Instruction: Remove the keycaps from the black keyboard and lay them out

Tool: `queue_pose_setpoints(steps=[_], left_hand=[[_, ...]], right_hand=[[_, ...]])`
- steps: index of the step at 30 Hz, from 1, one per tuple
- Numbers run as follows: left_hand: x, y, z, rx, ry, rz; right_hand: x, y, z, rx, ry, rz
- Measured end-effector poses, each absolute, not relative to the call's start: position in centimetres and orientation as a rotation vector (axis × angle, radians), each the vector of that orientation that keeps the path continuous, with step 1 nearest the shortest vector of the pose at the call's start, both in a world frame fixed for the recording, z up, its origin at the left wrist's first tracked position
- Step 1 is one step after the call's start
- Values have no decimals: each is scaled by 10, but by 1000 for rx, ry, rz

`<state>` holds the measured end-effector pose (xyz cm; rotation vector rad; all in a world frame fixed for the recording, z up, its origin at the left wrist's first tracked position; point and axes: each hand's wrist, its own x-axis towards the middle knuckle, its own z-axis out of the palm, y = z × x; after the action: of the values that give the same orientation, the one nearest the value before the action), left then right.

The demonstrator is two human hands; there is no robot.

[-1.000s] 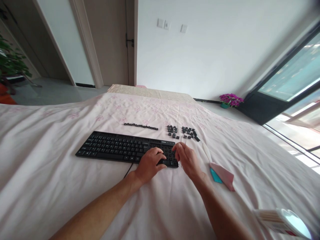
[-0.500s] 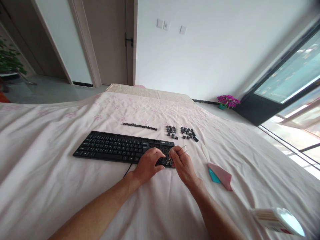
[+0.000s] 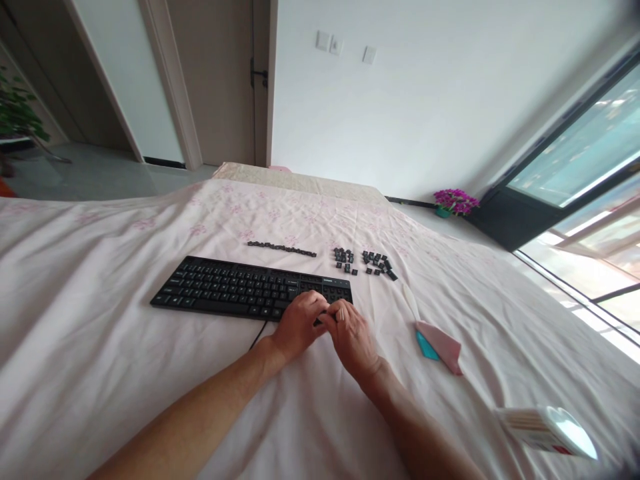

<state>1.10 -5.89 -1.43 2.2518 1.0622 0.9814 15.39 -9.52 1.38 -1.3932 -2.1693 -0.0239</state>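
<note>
A black keyboard (image 3: 230,288) lies on the pink floral cloth, its right part bare of many keycaps. My left hand (image 3: 303,321) rests at the keyboard's lower right, fingers closed together; what they hold, if anything, is hidden. Against it, my right hand (image 3: 350,337) is closed on a thin wire tool (image 3: 341,314), of which only a small loop shows. Behind the keyboard, loose keycaps form a row (image 3: 283,249) and two clusters, one on the left (image 3: 344,259) and one on the right (image 3: 379,263).
A pink and teal cloth piece (image 3: 440,347) lies to the right. Nearer stands or lies a clear container of cotton swabs (image 3: 547,430). A cable (image 3: 258,335) leaves the keyboard's front edge. Purple flowers (image 3: 455,201) are on the floor beyond.
My right hand has moved left and turned inward, so it now meets my left hand. The wire tool shows less than before. The view has shifted slightly.
</note>
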Motion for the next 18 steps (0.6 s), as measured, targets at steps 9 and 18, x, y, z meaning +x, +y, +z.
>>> queue_pose_setpoints(steps=[9,18], left_hand=[[9,-60,-14,2259,1044,1004],[15,-61,-15,2321,1123,1011]], right_hand=[[161,-94,-5,-1611,-1737,104],[170,-99,-8,-1465,-1748,268]])
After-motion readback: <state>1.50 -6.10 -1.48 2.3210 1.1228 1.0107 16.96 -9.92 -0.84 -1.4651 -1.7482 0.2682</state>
